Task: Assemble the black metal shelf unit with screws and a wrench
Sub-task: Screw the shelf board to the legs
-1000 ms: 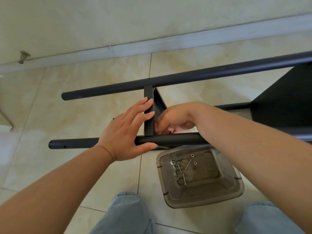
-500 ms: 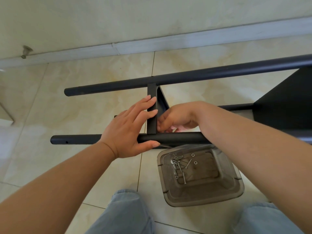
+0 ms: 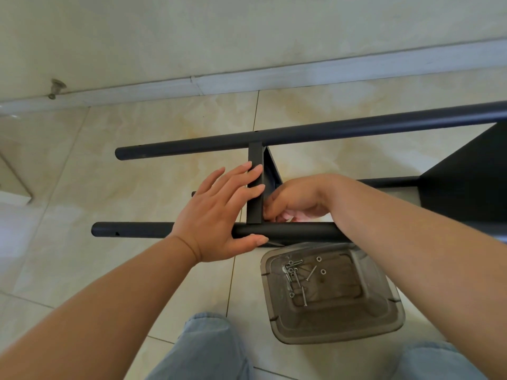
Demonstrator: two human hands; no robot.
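Left hand (image 3: pixel 216 215) unmoved on crossbar (image 3: pixel 255 204)

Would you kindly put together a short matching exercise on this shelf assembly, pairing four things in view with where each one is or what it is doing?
Things:
1. left hand
2. right hand
3. loose screws
4. door stopper

Places or states:
A. lying in the clear plastic tub on the floor
B. fingers straight along the short black crossbar, thumb under the near tube
C. fixed low on the wall, far left
D. fingers curled at the joint just right of the crossbar

Pairs: 1-B, 2-D, 3-A, 4-C
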